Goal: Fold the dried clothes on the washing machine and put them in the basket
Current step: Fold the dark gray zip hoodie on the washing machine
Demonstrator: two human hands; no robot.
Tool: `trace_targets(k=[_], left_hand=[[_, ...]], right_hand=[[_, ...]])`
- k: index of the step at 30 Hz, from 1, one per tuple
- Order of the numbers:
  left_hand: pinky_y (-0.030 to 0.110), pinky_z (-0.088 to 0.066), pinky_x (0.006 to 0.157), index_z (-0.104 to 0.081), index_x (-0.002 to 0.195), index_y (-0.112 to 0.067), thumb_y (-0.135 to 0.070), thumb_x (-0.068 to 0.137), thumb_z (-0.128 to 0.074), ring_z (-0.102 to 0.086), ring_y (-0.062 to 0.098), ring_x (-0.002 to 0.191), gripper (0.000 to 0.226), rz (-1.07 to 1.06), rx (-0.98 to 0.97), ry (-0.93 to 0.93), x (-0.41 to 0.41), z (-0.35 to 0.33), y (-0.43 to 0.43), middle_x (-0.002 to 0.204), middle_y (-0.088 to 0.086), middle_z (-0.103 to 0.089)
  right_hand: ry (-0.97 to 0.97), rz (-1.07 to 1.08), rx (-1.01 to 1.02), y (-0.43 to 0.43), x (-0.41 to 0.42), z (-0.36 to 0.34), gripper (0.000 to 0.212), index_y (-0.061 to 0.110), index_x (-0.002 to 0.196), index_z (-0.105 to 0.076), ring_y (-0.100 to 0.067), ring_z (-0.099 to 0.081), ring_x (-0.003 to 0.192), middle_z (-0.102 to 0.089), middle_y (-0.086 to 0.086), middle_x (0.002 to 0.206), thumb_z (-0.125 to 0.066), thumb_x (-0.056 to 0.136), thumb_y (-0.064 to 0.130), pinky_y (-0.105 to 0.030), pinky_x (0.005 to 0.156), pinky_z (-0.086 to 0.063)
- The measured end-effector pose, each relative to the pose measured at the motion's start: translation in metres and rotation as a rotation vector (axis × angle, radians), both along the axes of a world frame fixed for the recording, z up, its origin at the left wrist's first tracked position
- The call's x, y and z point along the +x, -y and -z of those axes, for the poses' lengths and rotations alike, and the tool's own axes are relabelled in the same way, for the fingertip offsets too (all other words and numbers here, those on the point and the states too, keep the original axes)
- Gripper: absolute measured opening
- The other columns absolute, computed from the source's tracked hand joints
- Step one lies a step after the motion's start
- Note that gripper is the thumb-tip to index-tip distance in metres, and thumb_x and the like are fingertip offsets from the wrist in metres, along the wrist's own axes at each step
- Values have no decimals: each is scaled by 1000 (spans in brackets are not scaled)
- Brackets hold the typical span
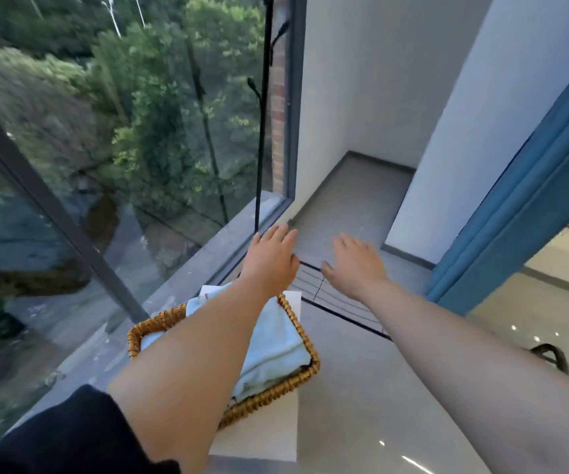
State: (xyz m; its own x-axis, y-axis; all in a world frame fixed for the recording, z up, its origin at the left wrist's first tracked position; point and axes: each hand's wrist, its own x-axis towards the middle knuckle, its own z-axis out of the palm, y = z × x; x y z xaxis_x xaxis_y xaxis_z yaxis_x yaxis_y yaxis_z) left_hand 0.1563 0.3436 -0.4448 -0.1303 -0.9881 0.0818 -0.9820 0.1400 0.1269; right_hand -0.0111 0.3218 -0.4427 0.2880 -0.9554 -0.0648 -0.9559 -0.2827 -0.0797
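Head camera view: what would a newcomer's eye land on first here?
Two bare arms reach forward in the middle, the left hand and right hand both open and holding nothing. Under the left forearm sits a wicker basket with a light-blue towel in it. A big window full of green trees fills the left side, and a blue curtain hangs at the right.

Showed woven, rough wicker on the basket (269, 395), soft matt cloth in the pale blue towel (276, 343), glossy smooth tile across the floor (361, 398).

Soft daylight — blurred, warped edges
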Motion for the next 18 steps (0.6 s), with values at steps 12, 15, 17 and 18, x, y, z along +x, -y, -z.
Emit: trace_targets(k=[12,15,17,18], left_hand=[[41,-21,114,-27,147,-12,-26,100,-33,-25,22,140,49,189,-139,125,-183,-144,-41,150,5,-33],[40,-22,112,-30,145,-12,-26,100,-32,-28,23,138,48,196,-172,107,-231,-172,-56,149,5,-35],[39,-26,110,-36,141,-11,-26,99,-33,-32,24,136,44,195,-207,84,-261,-188,-65,145,6,-40],[39,-27,110,-38,140,-11,-26,99,-34,-32,24,135,44,194,-214,76,-273,-194,-67,144,6,-41]], right_hand=[[-5,163,-230,-71,-183,-149,43,9,124,-44,-28,-45,117,-46,-10,126,-45,91,37,-39,93,-35],[-33,181,-291,-92,-233,-178,44,9,125,-44,-29,-45,116,-47,-10,126,-45,92,38,-39,93,-36],[-44,196,-332,-103,-263,-195,41,9,122,-45,-29,-46,115,-48,-10,125,-45,92,38,-39,92,-37],[-46,204,-347,-106,-276,-201,40,9,121,-46,-28,-46,114,-49,-9,124,-45,92,37,-39,91,-37]])
